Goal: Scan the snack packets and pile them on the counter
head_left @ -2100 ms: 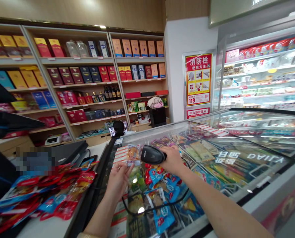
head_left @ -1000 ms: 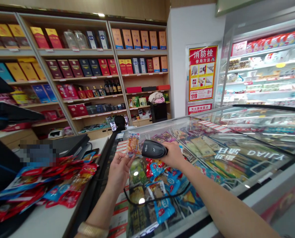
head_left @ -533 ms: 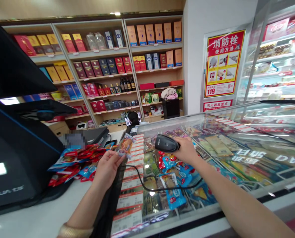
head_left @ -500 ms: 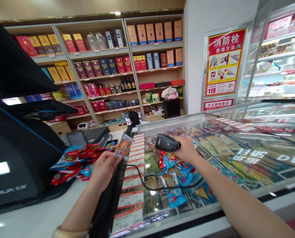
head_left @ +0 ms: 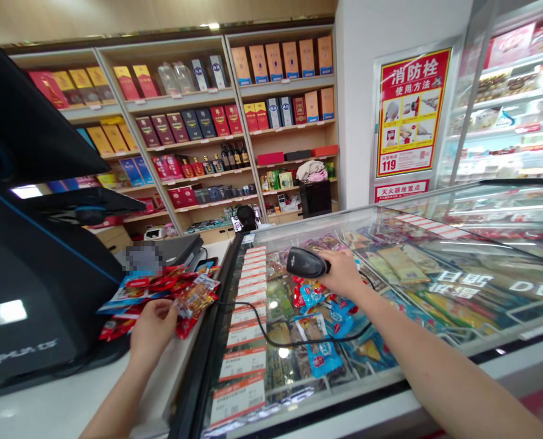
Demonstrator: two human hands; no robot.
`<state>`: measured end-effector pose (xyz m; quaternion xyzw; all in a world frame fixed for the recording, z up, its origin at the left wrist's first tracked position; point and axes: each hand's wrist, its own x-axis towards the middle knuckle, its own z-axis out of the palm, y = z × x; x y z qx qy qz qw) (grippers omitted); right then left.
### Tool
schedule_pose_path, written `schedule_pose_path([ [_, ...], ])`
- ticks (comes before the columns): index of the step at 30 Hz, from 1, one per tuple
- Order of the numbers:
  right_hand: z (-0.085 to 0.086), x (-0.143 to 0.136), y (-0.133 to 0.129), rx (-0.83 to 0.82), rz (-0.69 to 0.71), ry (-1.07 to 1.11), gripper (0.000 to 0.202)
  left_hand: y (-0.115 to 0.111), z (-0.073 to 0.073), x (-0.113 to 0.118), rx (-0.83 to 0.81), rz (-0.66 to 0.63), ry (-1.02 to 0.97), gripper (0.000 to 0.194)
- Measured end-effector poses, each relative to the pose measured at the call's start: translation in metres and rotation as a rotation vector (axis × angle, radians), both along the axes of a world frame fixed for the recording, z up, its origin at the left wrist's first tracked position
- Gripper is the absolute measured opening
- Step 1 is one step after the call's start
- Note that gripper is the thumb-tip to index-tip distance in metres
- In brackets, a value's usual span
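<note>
My right hand (head_left: 342,274) is wrapped round a black barcode scanner (head_left: 305,263), held above the glass freezer top with its head facing left. The scanner's cable loops across the glass. My left hand (head_left: 155,326) is closed, with thumb and forefinger pinched at the corner of a clear snack packet (head_left: 197,296) with brownish contents. That packet lies over a pile of red and blue snack packets (head_left: 136,292) on the white counter. Right of it, beneath the scanner, several blue and red snack packets (head_left: 323,356) rest on the glass.
A black checkout machine (head_left: 33,305) stands on the counter at the left. The glass-topped freezer (head_left: 390,317) fills the right, with price labels (head_left: 239,378) along its near left edge. Shelves of boxes (head_left: 189,122) line the back wall, where a person's head (head_left: 246,216) shows low down.
My left hand has moved left and down, bringing the clear snack packet from the freezer's edge onto the pile. My right hand and the scanner have hardly moved.
</note>
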<state>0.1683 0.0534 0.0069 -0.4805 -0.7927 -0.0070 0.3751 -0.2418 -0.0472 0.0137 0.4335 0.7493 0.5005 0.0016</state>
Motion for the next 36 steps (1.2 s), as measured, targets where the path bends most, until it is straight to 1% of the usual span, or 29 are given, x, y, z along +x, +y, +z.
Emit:
schedule_pose_path([
  [3, 0.000, 0.001, 0.000, -0.008, -0.006, 0.007, 0.020, -0.001, 0.002, 0.007, -0.058, 0.065, 0.177, 0.022],
  [5, 0.002, 0.002, 0.000, -0.014, -0.016, 0.011, 0.021, -0.002, 0.005, 0.014, -0.046, 0.088, 0.300, 0.025],
  [7, 0.003, 0.002, 0.000, -0.016, -0.032, 0.014, 0.024, -0.002, 0.009, 0.023, -0.003, 0.079, 0.395, 0.029],
  [9, 0.003, 0.003, 0.001, -0.014, -0.045, 0.020, 0.026, 0.001, 0.012, 0.035, 0.055, 0.014, 0.433, 0.030],
  [11, 0.003, 0.004, 0.002, -0.009, -0.054, 0.028, 0.028, 0.007, 0.014, 0.055, 0.102, -0.108, 0.436, 0.028],
  [14, 0.001, 0.004, 0.004, -0.005, -0.057, 0.014, 0.028, 0.018, 0.014, 0.100, 0.087, -0.402, 0.373, 0.023],
  [17, 0.000, 0.003, 0.005, -0.011, -0.054, -0.002, 0.027, 0.026, 0.011, 0.151, -0.058, -0.747, 0.259, 0.023],
  [19, 0.001, 0.003, 0.005, -0.019, -0.056, 0.004, 0.025, 0.029, 0.006, 0.178, -0.243, -0.914, 0.307, 0.024],
  [21, 0.002, 0.002, 0.004, -0.023, -0.060, 0.014, 0.024, 0.031, 0.000, 0.195, -0.381, -1.006, 0.364, 0.021],
  [22, 0.002, 0.003, 0.004, -0.022, -0.061, 0.017, 0.024, 0.032, -0.003, 0.199, -0.416, -1.035, 0.377, 0.017],
  [24, 0.003, 0.003, 0.004, -0.018, -0.059, 0.020, 0.024, 0.035, -0.010, 0.200, -0.429, -1.081, 0.342, 0.013],
  [26, 0.003, 0.003, 0.005, -0.016, -0.056, 0.025, 0.024, 0.037, -0.014, 0.196, -0.403, -1.109, 0.227, 0.015],
  [28, 0.003, 0.004, 0.005, -0.009, -0.060, 0.039, 0.024, 0.038, -0.015, 0.189, -0.364, -1.073, 0.029, 0.019],
  [30, 0.002, 0.004, 0.005, 0.003, -0.069, 0.060, 0.024, 0.039, -0.015, 0.182, -0.297, -0.982, -0.241, 0.024],
  [32, 0.001, 0.004, 0.005, 0.018, -0.076, 0.081, 0.023, 0.040, -0.012, 0.176, -0.188, -0.884, -0.569, 0.026],
  [34, 0.001, 0.004, 0.004, 0.034, -0.078, 0.101, 0.022, 0.040, -0.007, 0.170, -0.071, -0.812, -0.890, 0.022],
  [36, 0.000, 0.004, 0.004, 0.051, -0.071, 0.116, 0.023, 0.040, -0.002, 0.164, -0.002, -0.772, -1.150, 0.014],
])
